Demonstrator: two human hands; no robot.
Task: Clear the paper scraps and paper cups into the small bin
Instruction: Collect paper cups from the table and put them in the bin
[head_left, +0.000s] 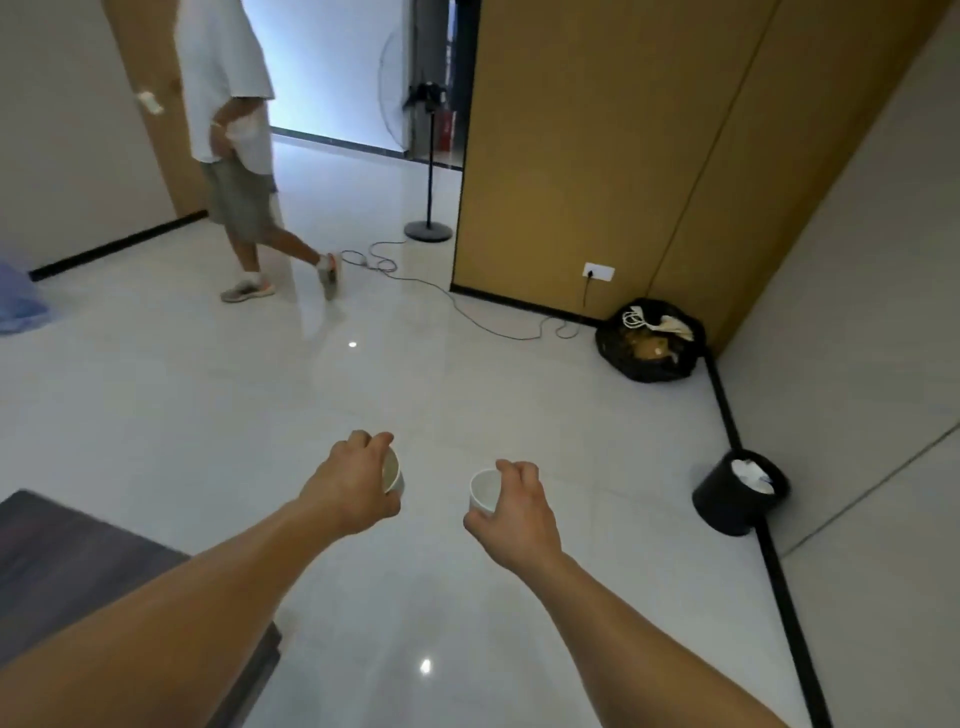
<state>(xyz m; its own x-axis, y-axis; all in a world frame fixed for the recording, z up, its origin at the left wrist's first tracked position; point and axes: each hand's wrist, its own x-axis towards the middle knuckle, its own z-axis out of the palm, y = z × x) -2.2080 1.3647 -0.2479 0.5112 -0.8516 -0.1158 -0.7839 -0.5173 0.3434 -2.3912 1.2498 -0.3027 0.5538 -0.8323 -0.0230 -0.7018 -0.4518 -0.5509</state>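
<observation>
My left hand (353, 483) is shut on a white paper cup (393, 474), held over the pale tiled floor. A second white paper cup (482, 488) sits in my right hand (517, 512), its mouth turned toward me. The small black bin (727, 506) stands to the right against the wall's black skirting, with white paper scraps (752, 472) inside it. Both hands are well left of the bin and apart from it.
A full black rubbish bag (649, 343) lies in the far corner by the brown wall panel. A cable (467, 306) trails across the floor to a socket. A person (234, 156) walks at the far left. A dark table corner (78, 561) is at my lower left.
</observation>
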